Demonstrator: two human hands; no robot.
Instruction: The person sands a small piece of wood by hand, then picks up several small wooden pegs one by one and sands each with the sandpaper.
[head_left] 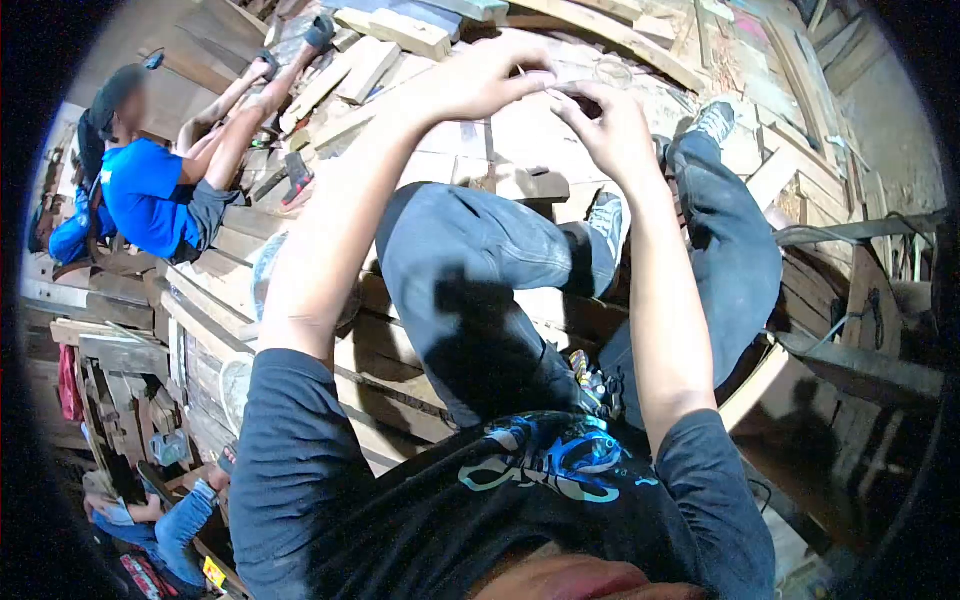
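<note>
Fingertips of both hands meet over scattered boards

At the fingertips, where the hands come together, there may be a very thin piece; it is too fine to name, and its long axis cannot be read. The left hand comes in from the left with its thumb and forefinger curled close together, tips toward the right hand. The right hand faces it, thumb and forefinger bent toward the same spot with a narrow gap between them. Whether either one grips anything cannot be told for sure. Neither hand is clearly nearer to that meeting point: it lies just off the tips of both, ahead of the wearer's knees and toward the far side of the boarded floor.

Just beyond the right hand, a thin round loop shows against the pale boards. A thick wooden block lies past the left forearm, among loose offcuts at the floor's far edge. Nearer the wearer, a short dark block sits between the bent left knee and the hands, and one sneaker rests to the right of it. The other sneaker is farther out, right of the right hand.

On the left side of the floor, a person in a blue shirt sits with legs stretched toward the offcuts. Near the lower left corner, another person's denim-clad leg shows.
</note>
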